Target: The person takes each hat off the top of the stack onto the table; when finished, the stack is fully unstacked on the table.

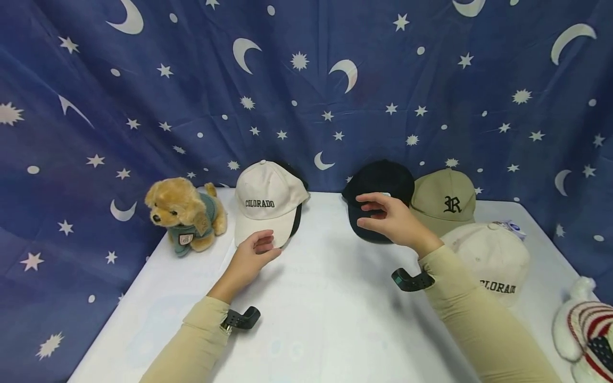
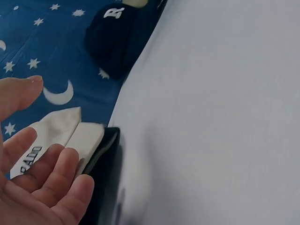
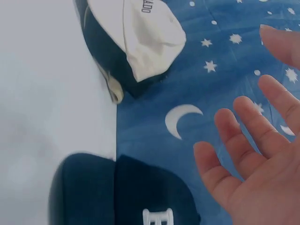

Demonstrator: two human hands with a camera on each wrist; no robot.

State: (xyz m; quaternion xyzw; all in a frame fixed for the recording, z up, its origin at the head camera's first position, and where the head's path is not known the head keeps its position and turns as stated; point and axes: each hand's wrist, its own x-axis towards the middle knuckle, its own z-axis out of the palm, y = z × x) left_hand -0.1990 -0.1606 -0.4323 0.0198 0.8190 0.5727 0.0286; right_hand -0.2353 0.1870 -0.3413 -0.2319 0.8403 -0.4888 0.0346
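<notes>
My left hand (image 1: 249, 261) hovers just in front of the brim of a white baseball cap (image 1: 262, 194) lettered COLORADO, its fingers loosely bent around nothing. Behind that cap a dark cap (image 1: 298, 215) shows along its right side. In the head view my right hand (image 1: 394, 219) overlaps a black baseball cap (image 1: 378, 178), fingers spread and holding nothing. The right wrist view shows the black cap (image 3: 89, 190) with a white letter, below and left of the right hand (image 3: 253, 164). The fingers of the left hand (image 2: 44, 187) partly cover the white cap (image 2: 86, 140) in the left wrist view.
Right of the black cap stand a tan cap (image 1: 442, 197) with a black R and another white cap (image 1: 493, 255), partly behind my right forearm. A plush dog (image 1: 174, 205) sits far left, a striped plush toy (image 1: 584, 330) at right. A starry curtain (image 1: 306, 106) hangs behind the table (image 1: 311, 319).
</notes>
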